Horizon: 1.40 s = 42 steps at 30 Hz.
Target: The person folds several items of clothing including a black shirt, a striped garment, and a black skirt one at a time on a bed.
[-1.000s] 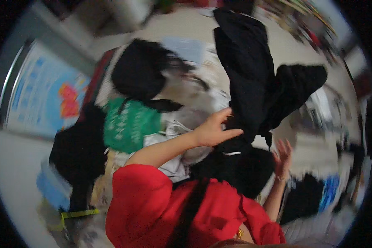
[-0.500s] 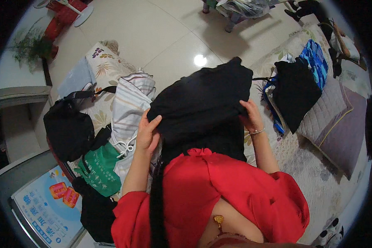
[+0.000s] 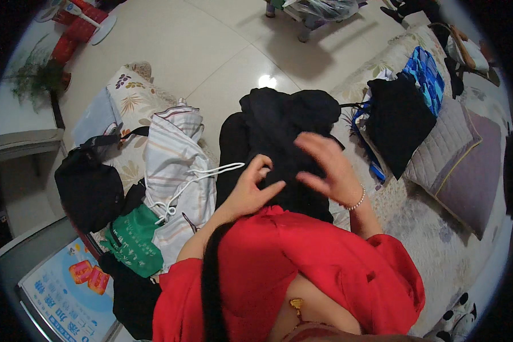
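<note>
We look down and see two bare hands working on a black garment [image 3: 279, 131]; it sits bunched up in a heap right in front of the person, on the patterned cover [image 3: 422, 216] of a sofa, and its far end hangs toward the pale tiled floor [image 3: 199, 51]; the left hand [image 3: 251, 191] lies on the near edge of the black cloth, with its fingers curled and the thumb and first finger pinching a small fold of it; the right hand [image 3: 325, 165] is over the middle of the heap, with its fingers spread wide and a little bent; we cannot tell if this hand grips the cloth or only rests on it; a bead bracelet [image 3: 356, 200] goes round the right wrist; both arms come out of wide red sleeves [image 3: 302, 268]; just to the left of the black heap lies a striped white garment [image 3: 176, 165] with a white cord [image 3: 211, 172] that runs across it and toward the left hand; below it is a green cloth [image 3: 132, 239], and further left a black bag [image 3: 88, 185]; to the right, well apart from the hands, we see another black cloth [image 3: 396, 122] on a blue bag [image 3: 424, 77], and beside them two grey cushions [image 3: 467, 165].
</note>
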Each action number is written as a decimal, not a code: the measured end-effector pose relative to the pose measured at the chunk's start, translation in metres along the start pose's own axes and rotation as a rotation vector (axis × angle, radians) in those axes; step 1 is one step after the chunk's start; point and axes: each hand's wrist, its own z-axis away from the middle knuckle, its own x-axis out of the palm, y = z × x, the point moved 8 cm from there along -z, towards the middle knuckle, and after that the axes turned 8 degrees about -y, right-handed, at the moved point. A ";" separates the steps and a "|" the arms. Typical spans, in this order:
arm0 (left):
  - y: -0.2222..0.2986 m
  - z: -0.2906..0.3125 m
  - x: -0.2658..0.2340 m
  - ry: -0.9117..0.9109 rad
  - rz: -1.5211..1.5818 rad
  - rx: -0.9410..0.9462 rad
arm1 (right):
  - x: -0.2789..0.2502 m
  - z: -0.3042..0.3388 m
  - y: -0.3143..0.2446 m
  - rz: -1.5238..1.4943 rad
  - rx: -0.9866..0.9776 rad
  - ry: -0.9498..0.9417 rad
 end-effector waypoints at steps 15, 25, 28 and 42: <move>-0.034 -0.010 -0.008 0.258 -0.315 0.057 | 0.000 0.029 0.000 0.138 -0.043 -0.077; -0.022 -0.053 -0.024 0.170 -0.490 0.174 | -0.025 0.016 -0.018 0.205 -0.182 0.041; 0.045 -0.060 -0.068 0.329 -0.602 0.281 | -0.040 -0.003 -0.021 0.362 -0.246 0.063; 0.356 -0.103 -0.144 0.381 -1.436 0.761 | -0.219 -0.098 -0.035 1.496 -0.318 0.279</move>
